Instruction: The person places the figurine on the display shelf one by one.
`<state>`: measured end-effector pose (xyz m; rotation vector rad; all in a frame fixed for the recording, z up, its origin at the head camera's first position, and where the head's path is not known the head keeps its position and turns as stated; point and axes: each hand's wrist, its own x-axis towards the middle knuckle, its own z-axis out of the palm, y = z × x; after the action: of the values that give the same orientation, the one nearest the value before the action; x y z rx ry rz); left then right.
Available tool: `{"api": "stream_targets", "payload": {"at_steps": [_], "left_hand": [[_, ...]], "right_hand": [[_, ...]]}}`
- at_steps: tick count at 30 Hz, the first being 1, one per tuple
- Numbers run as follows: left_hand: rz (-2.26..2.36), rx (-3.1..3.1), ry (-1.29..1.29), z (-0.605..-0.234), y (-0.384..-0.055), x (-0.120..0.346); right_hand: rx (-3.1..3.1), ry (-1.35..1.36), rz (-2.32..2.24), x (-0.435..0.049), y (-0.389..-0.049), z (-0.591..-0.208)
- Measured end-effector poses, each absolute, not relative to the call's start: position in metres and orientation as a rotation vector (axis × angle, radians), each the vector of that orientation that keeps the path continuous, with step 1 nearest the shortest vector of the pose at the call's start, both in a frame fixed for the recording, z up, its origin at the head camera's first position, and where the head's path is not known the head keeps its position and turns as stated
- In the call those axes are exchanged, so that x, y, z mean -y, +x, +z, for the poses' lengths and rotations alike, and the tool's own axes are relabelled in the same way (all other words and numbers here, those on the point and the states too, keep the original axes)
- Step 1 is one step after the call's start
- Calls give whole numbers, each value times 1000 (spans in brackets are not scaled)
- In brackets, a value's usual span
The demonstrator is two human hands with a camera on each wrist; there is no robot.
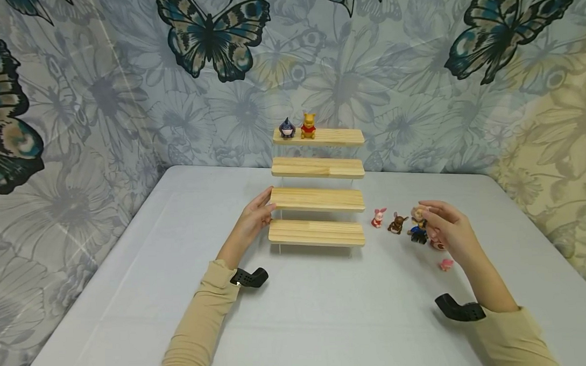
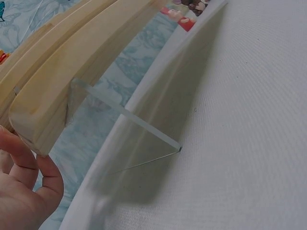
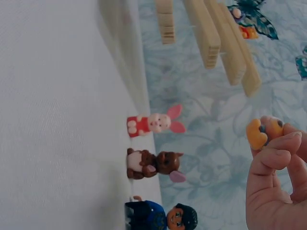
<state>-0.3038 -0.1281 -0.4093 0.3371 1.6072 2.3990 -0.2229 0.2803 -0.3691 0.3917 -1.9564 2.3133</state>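
A wooden four-tier display stand (image 1: 318, 199) with clear supports stands on the table. My left hand (image 1: 250, 219) grips the left end of its second board from the bottom, fingertips and thumb at the corner in the left wrist view. My right hand (image 1: 450, 231) pinches a small orange-and-dark figurine (image 3: 258, 134) above the table, right of the stand; the fingers partly hide it. Near that hand stand a pink piglet figurine (image 3: 148, 124), a brown long-eared figurine (image 3: 156, 164) and a dark-haired figurine in blue (image 3: 158, 215). Another pink figurine (image 1: 438, 245) is partly covered by the hand.
On the top board stand a grey-blue donkey figurine (image 1: 287, 128) and a yellow bear figurine (image 1: 308, 126) in red. A small pink figurine (image 1: 446, 264) is on the white table (image 1: 327, 322) beneath my right wrist. Butterfly-print fabric (image 1: 347, 68) hangs behind.
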Motion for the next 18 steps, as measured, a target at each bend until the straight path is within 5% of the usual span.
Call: {"api": "stream_targets", "payload": {"at_steps": [18], "left_hand": [[2383,-1635,330,-407,-302,127]], "right_hand": [[1864,501,2331,-266,-238,-355]]}}
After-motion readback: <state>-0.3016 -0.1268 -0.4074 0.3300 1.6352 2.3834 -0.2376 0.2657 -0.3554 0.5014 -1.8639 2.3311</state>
